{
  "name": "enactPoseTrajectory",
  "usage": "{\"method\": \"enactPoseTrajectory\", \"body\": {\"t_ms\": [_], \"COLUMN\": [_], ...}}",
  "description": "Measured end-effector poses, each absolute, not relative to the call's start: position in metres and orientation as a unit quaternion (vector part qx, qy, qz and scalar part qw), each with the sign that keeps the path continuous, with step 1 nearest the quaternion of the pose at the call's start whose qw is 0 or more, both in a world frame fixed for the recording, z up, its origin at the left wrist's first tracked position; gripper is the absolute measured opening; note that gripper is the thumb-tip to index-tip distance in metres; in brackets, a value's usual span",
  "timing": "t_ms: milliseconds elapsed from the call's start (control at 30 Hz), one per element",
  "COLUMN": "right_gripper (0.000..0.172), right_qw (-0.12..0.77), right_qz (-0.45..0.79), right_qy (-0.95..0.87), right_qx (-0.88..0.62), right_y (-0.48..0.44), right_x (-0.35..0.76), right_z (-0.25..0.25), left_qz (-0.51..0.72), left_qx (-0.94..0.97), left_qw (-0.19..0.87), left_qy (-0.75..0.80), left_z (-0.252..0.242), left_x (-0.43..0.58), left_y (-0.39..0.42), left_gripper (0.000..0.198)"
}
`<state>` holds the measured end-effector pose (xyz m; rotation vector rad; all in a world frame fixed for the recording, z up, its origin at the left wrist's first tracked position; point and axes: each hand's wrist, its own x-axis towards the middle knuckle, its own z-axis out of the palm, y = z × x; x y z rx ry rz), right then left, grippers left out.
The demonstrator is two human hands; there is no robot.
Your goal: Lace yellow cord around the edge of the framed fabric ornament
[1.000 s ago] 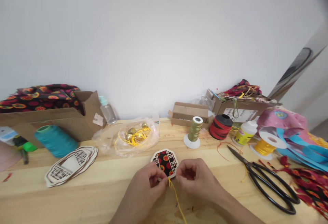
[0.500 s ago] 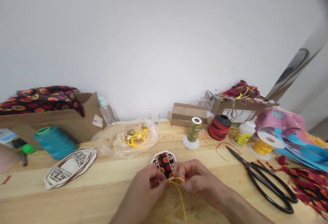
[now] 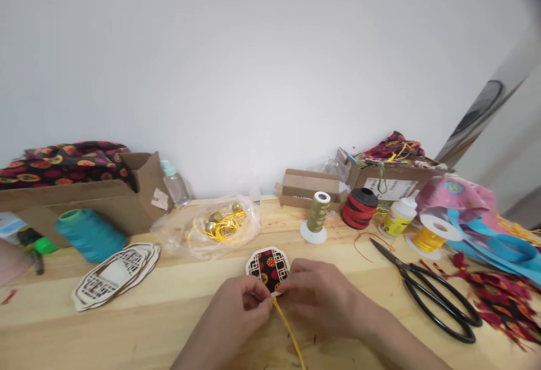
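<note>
Yellow cord [image 3: 289, 330], touching left hand [image 3: 239, 309] (plaque [image 3: 267, 265] beyond)

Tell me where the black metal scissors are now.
In the head view, the scissors lie at right, between the bare right hand and the red-black fabric scraps.

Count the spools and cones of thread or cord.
4: a teal cone on the left; right of centre, left to right, an olive spool, a red and black spool, a yellow and white spool. Brown cardboard boxes may hide more.
</note>
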<state>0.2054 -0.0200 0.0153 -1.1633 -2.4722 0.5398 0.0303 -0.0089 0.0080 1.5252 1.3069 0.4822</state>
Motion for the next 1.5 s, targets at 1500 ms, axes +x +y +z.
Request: {"method": "enactPoseTrajectory", "body": {"t_ms": [1500], "right_gripper": [0.009], "right_qw": [0.214], "right_qz": [0.032], "right_qy": [-0.861], "right_qx": [-0.461], "right_y": [-0.020], "right_x": [0.193], "right_z": [-0.014], "left_qz": [0.163], "left_qx": [0.762], "left_qw": [0.319], "left_qy": [0.540], "left_z": [0.019], "left_x": [0.039], "left_y": [-0.011], "left_gripper": [0.020]}}
